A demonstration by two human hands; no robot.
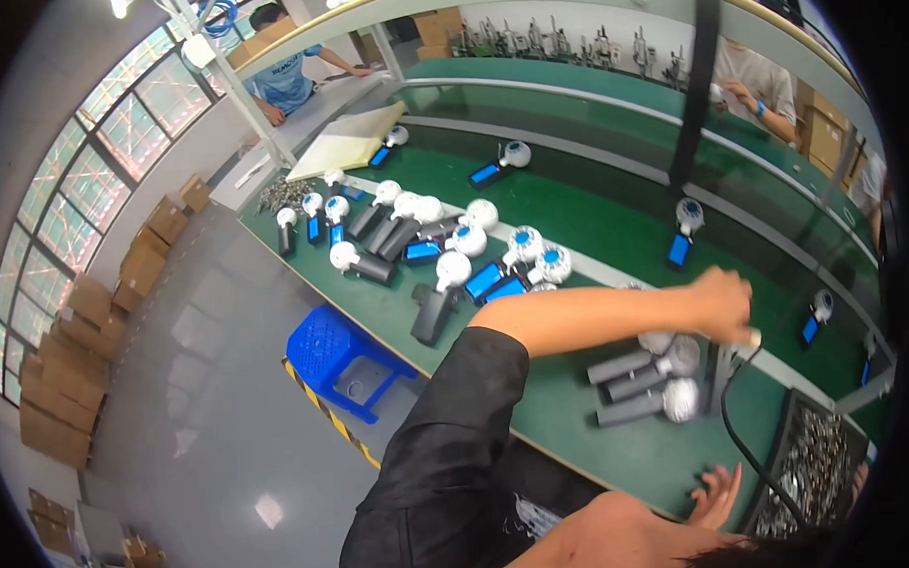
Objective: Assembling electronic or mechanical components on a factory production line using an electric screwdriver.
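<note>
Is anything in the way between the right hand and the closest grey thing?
Nothing visible: only green tabletop lies between the right hand and the nearest grey device. The black cable runs to the right.

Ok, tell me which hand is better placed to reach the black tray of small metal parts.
Probably the right hand: it is low in the view, near the black tray, fingers spread. The left hand is higher up, stretched across the green bench and farther from the tray.
</note>
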